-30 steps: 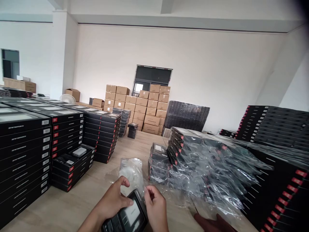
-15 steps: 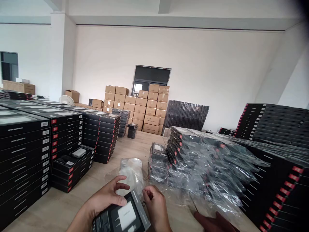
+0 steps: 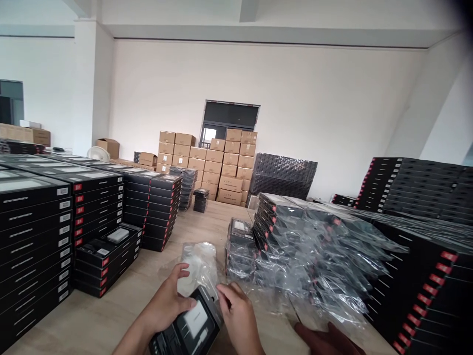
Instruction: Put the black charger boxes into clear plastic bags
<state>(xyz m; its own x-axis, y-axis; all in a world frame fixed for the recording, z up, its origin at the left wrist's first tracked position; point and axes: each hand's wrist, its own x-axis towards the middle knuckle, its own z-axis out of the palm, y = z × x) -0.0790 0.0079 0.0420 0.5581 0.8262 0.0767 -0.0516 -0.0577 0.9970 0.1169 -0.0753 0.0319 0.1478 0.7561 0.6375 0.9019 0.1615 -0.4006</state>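
A black retail box (image 3: 199, 323) with a picture of a white plug-in charger on its face lies tilted in my left hand (image 3: 172, 301). The thumb presses on its face, and the index finger is raised apart. At the box's upper right edge, my right hand (image 3: 238, 310) has thumb and fingers pinched together on what looks like the rim of a clear plastic bag (image 3: 201, 261). More of this film lies crumpled on the table just beyond the box. The fingers of my left hand under the box are hidden.
Tall stacks of black boxes (image 3: 33, 246) stand on the left, with a lower stack (image 3: 107, 261) beside them. Bagged boxes (image 3: 295, 246) pile up on the right. A dark reddish shape (image 3: 328, 340), unclear in kind, is at lower right. Brown cartons (image 3: 210, 165) line the back.
The box has dropped slightly and turned a little. My right hand's fingertips have come closer to its corner, and clear film now stretches beside them. The view has shifted slightly.
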